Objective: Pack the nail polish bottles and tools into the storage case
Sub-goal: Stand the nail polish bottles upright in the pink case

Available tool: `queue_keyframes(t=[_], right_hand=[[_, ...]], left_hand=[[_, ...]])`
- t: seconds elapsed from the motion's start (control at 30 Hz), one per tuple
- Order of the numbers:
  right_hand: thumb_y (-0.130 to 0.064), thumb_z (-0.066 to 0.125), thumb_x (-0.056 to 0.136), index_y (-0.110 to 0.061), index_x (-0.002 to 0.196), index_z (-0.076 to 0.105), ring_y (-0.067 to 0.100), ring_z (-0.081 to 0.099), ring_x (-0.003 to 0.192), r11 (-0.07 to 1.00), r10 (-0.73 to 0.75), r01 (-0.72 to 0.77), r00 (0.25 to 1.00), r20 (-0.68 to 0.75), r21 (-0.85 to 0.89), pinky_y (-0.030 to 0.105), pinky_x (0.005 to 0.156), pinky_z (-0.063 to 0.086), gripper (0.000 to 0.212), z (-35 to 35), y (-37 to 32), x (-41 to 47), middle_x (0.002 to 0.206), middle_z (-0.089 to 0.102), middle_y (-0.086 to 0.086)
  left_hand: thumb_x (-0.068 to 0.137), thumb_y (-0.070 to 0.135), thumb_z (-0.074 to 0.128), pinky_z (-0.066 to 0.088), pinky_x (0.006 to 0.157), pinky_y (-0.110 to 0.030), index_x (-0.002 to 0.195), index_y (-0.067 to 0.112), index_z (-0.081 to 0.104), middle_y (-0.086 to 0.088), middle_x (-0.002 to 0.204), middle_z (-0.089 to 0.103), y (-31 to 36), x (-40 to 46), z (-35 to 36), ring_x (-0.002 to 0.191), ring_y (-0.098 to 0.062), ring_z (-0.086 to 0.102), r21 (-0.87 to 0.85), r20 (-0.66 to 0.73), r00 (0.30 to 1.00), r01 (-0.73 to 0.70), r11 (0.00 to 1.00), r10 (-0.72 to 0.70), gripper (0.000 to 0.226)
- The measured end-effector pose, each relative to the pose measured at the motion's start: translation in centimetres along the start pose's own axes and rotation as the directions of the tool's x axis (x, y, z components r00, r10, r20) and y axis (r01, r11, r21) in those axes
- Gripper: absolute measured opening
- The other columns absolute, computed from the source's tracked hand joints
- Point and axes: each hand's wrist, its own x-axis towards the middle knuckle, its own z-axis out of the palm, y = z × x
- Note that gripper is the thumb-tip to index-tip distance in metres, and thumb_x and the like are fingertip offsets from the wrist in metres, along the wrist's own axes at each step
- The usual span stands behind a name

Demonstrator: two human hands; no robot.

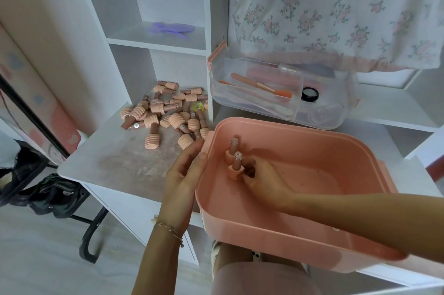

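A pink storage case stands open at the table's front edge. Two nail polish bottles stand cap-down inside it at its left end, the nearer one in front of the farther one. My right hand reaches into the case and its fingers hold the base of the nearer bottle. My left hand rests flat against the case's outer left wall, fingers straight. A pile of several bottles with peach ribbed caps lies on the table at the left.
A clear lidded tray with brushes, a nail file and a small black jar sits on the shelf behind the case. White shelving rises at the back, with a purple item on it. Floral cloth hangs at upper right.
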Motion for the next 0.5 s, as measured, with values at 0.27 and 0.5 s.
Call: queue_keyframes(t=[0.27,0.5], right_hand=[[-0.016,0.061,0.083,-0.031,0.067,0.042,0.010,0.054,0.074,0.998,0.022,-0.023,0.999,-0.029,-0.057,0.021,0.066,0.037,0.029,0.58,0.58,0.53,0.079,0.056,-0.011],[-0.017,0.062,0.084,-0.030,0.068,0.040,0.015,0.054,0.079,0.996,0.064,-0.067,0.997,-0.049,-0.063,0.023,0.065,0.035,0.030,0.87,0.52,1.06,0.084,0.059,-0.002]], left_hand=[[0.087,0.021,0.056,0.052,0.079,-0.019,0.091,0.040,0.070,0.015,0.101,0.071,-0.16,-0.04,-0.21,0.100,-0.006,0.065,0.013,0.017,1.000,-0.005,1.000,0.004,0.023],[0.080,0.028,0.060,0.053,0.079,-0.021,0.086,0.044,0.071,0.016,0.098,0.072,-0.06,-0.13,-0.08,0.096,-0.005,0.065,0.014,0.020,1.000,-0.008,1.000,0.008,0.020]])
